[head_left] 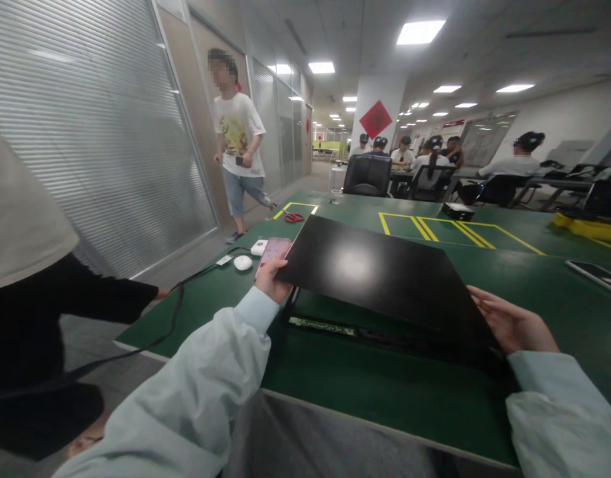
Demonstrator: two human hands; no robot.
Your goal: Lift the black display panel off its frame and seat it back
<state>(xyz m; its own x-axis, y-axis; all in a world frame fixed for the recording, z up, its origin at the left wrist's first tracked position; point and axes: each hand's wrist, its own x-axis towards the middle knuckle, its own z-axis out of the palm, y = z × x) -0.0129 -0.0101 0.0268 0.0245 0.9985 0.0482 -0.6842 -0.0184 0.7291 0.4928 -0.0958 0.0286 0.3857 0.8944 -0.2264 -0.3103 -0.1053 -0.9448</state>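
Between my two hands is a flat, glossy black screen panel [379, 265], tilted above the green table, with a ceiling light mirrored in its face. My left hand [274, 280] pinches its left edge. At the right edge, the fingers of my right hand [517, 322] are closed against the side, their tips partly hidden by the panel. Below the near edge shows a narrow green circuit board strip [322, 326] along a dark bar; whether these are joined to the panel I cannot tell. Just beyond my left hand lies a pink-screened phone [275, 249].
A white earbud case [243, 263], red-handled scissors [293, 217], a black box [457, 211] and another phone [596, 275] lie on the green table [385, 405]. A black strap [178, 312] hangs over the left edge. One person stands close at left; another walks beyond the table.
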